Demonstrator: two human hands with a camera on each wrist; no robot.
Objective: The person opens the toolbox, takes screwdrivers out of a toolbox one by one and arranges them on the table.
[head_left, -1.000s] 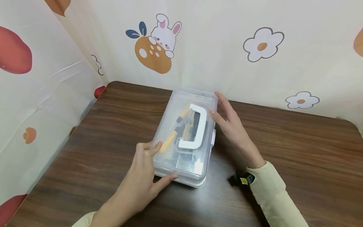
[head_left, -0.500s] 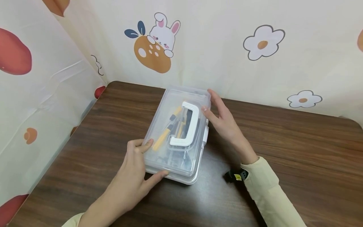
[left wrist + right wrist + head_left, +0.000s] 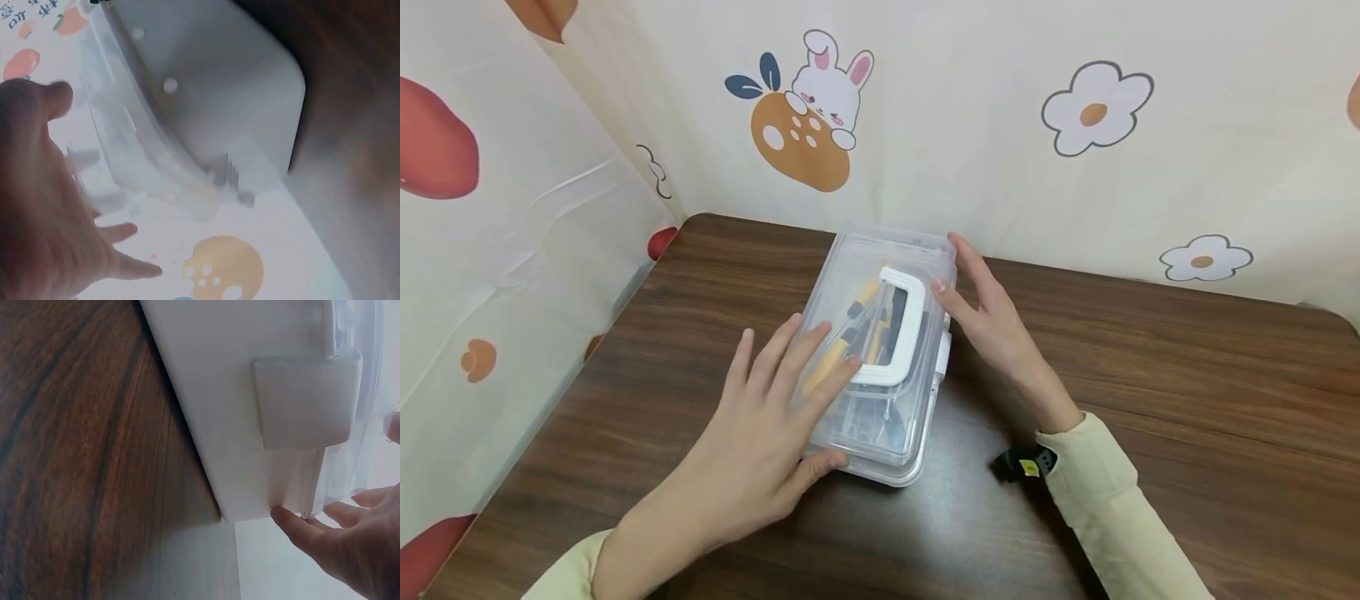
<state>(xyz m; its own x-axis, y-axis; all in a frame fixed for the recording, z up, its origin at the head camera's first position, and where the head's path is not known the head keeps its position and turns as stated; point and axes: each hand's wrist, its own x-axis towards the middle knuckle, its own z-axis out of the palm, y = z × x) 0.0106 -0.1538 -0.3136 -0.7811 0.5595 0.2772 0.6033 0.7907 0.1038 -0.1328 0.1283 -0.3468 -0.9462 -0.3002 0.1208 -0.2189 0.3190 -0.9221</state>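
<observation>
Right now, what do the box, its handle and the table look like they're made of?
The box looks like clear, slightly frosted plastic: tools show through the lid. Its handle looks like opaque white plastic, smooth. The table shows dark wood grain with a faint sheen; solid wood or laminate, I cannot tell.

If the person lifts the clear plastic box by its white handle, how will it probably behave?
The clear plastic box looks rigid, so it should likely keep its shape. The yellow-handled tools lie loose inside, so they would probably slide and rattle, making it tilt. The white latch appears closed, so the lid should probably hold. The white handle sits mid-lid, which favours a level lift.
</observation>
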